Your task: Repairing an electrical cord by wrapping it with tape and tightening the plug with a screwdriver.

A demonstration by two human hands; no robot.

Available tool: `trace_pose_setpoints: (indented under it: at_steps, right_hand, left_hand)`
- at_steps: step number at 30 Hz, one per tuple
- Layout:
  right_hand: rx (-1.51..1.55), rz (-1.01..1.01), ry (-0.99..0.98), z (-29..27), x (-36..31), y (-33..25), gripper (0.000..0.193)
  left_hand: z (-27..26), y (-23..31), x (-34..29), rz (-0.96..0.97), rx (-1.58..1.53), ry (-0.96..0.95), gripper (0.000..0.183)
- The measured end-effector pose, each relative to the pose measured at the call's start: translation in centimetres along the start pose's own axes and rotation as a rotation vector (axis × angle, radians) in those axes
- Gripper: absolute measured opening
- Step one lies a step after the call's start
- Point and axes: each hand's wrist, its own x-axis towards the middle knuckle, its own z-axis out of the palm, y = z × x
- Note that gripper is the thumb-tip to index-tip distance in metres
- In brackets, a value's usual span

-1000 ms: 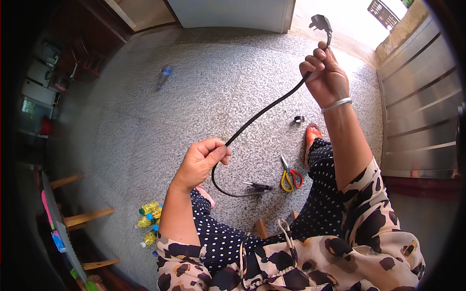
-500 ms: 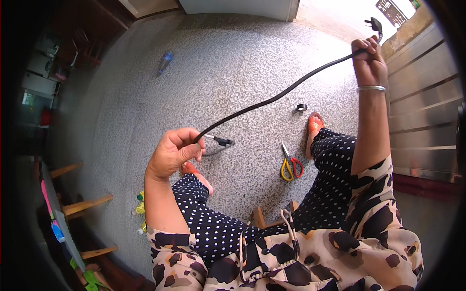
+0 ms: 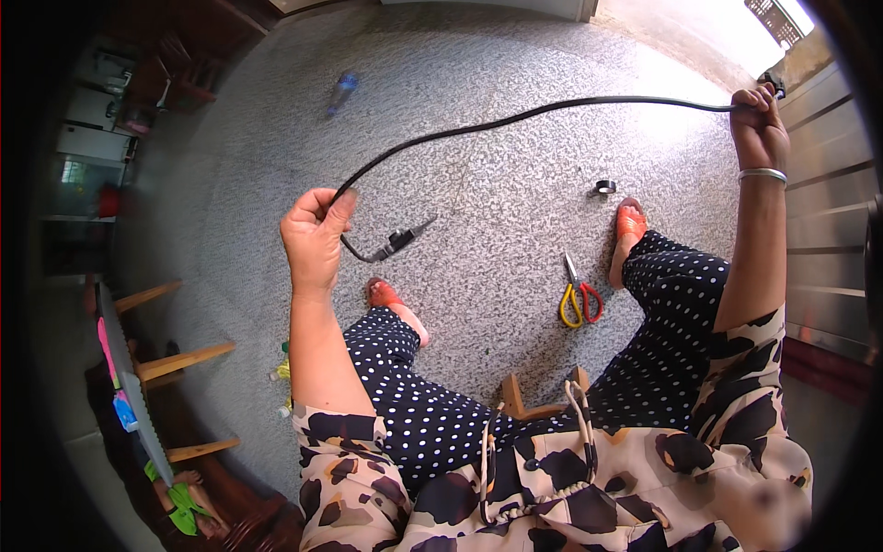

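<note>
A black power cord (image 3: 515, 116) is stretched between my hands, bowing away from me in the middle. My left hand (image 3: 311, 241) pinches it between thumb and fingers at the left. Below that grip a short end curls down to a black connector (image 3: 397, 242) with a thin pointed tip. At the far right my right hand (image 3: 762, 131) is closed around the cord near its other end. A dark plug (image 3: 774, 85) sticks out just beyond those fingers, partly hidden by them.
Scissors (image 3: 579, 299) with one yellow and one red handle lie on the speckled floor (image 3: 487, 304) between my feet. A roll of black tape (image 3: 602, 188) is by my right foot. Farther off lies a blue-tinted bottle (image 3: 342, 94). Metal panels (image 3: 819, 175) stand at the right.
My hands have spread wider apart, the left going left and away from me, the right going right. The cord now bows more, and the connector end hangs farther from my left fingers.
</note>
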Motion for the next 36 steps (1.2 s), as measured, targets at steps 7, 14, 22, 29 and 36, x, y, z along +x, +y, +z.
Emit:
trace_pose_setpoints:
  at_steps: [7,14,22,29,36]
  right_hand:
    - [-0.185,0.052,0.440,0.0,-0.9,4.0,0.018]
    - [-0.087,0.329,0.341,2.6,-3.6,10.5,0.026]
    - [0.031,0.610,0.404,3.3,-6.0,15.1,0.026]
    - [-0.202,0.778,0.547,4.1,-7.6,18.2,0.030]
    - [-0.401,1.294,0.354,3.9,-15.3,24.0,0.019]
  left_hand:
    - [0.5,1.3,0.4,-0.336,-0.842,-0.194,0.016]
    - [2.9,2.3,0.0,-0.312,-1.091,-0.409,0.015]
    - [3.7,4.2,0.3,-0.176,-1.401,-0.662,0.017]
    - [3.7,4.8,0.1,-0.143,-1.362,-0.645,0.015]
    - [4.4,5.0,-0.6,-0.154,-1.300,-0.641,0.021]
